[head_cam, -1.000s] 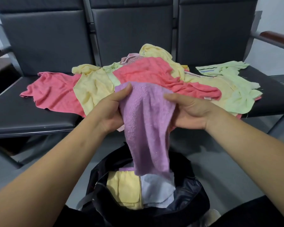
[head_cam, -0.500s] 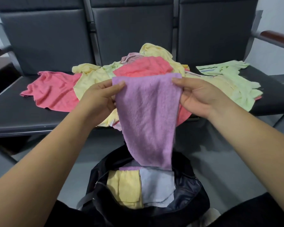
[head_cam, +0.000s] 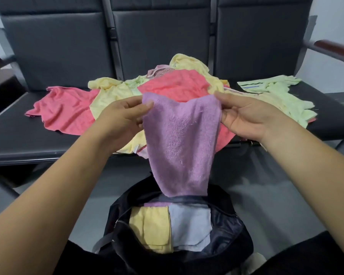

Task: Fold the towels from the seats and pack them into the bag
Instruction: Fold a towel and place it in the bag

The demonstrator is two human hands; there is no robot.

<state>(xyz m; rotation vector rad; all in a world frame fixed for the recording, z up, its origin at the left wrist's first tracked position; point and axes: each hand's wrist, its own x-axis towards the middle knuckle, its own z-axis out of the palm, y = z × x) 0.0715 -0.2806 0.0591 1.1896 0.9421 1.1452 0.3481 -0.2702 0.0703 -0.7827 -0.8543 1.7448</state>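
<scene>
"One purple towel (head_cam: 181, 143) hangs between my two hands," I tell the desk. "Its top edge sags in the middle, and its bottom edge sits just above the mouth of the black bag (head_cam: 232, 231)."

"Why hold it up there and not lay it on a seat?"

"My guess is that, hung by its top corners, it falls straight. That lets me find the edges and fold it in the air, right above where it goes. The left hand (head_cam: 123, 120) pinches the left corner, its fingers (head_cam: 145, 105) closed on the cloth. The right hand (head_cam: 244, 118) pinches the right corner between thumb and fingertips. Its other fingers are loosely bent, with the palm towards me. Neither hand holds anything else."

"And the bag?"

"It stands open below me, in front of the seats. A folded yellow towel (head_cam: 150, 227) and a grey-blue towel (head_cam: 189, 225) lie side by side inside, with a purple strip (head_cam: 156, 204) at their far edge. I judge there is room on top."

"How much remains?"

"Plenty. On the dark seats (head_cam: 18, 139) behind lies a loose heap. A pink towel (head_cam: 64, 112) is spread to the left, yellow and pink ones are in the middle, and green towels (head_cam: 282, 92) are to the right. None looks folded."
</scene>
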